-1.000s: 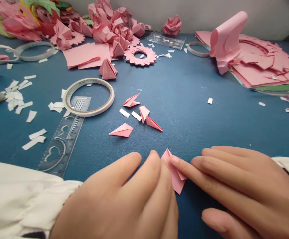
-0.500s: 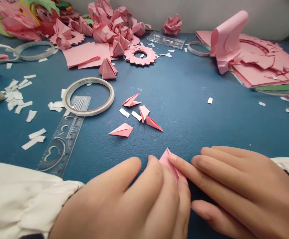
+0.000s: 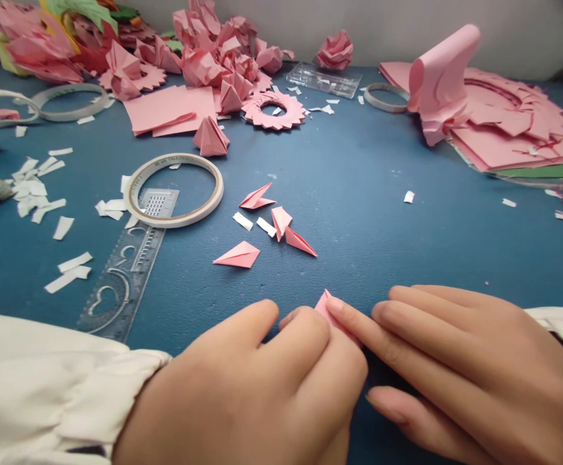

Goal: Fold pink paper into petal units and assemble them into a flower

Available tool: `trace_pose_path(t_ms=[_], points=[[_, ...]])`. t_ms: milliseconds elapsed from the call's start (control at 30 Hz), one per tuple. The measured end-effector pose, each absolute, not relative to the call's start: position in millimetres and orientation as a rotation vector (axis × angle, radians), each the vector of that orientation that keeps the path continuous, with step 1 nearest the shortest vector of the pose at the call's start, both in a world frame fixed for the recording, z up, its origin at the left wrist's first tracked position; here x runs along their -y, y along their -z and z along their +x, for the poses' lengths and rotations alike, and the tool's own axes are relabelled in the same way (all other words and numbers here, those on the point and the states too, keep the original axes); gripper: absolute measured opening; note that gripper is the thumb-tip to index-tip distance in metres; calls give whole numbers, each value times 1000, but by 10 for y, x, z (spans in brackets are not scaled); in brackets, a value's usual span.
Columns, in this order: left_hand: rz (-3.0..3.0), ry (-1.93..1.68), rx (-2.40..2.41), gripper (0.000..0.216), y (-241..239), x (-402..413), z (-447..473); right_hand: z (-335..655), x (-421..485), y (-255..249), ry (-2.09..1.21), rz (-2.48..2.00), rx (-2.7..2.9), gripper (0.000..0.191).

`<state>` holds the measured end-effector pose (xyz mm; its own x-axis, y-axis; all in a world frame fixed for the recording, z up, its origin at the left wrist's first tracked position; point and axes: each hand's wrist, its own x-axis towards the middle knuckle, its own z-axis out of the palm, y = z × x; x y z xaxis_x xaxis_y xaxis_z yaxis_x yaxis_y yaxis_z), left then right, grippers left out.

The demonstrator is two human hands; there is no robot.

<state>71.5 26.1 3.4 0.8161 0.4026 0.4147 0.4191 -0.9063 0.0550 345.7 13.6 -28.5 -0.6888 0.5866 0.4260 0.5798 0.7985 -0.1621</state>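
Observation:
A small folded piece of pink paper [image 3: 323,304] lies on the table in front of me, its pointed tip facing away. My left hand [image 3: 257,387] has its fingers curled over the near part of the paper and hides most of it. With the index fingertip, my right hand [image 3: 470,368] presses the paper's right edge close to the tip. Its other fingers are stretched out and the thumb is apart. Beyond the hands lie several small folded pink pieces, among them a kite-shaped one [image 3: 237,255] and a narrow one [image 3: 301,241].
A tape roll [image 3: 217,197] rests on a clear stencil ruler [image 3: 117,278] to the left. White paper scraps [image 3: 30,187] are scattered about. Pink folded paper is piled at the back, near a pink paper ring [image 3: 288,116]. A larger pink paper stack [image 3: 514,145] stands at right.
My left hand's fingers have curled in more tightly and cover more of the pink paper. My right index finger has stayed near the tip.

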Motion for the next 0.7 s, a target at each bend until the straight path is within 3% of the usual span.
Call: trace_pose_path(t_ms=[467, 700], points=[[-2986, 567, 721, 27, 19, -240, 720, 3483, -308, 78, 11, -725, 2700, 35], [-3018, 613, 723, 26, 11, -207, 661, 3553, -240, 115, -13, -826, 2618, 42]])
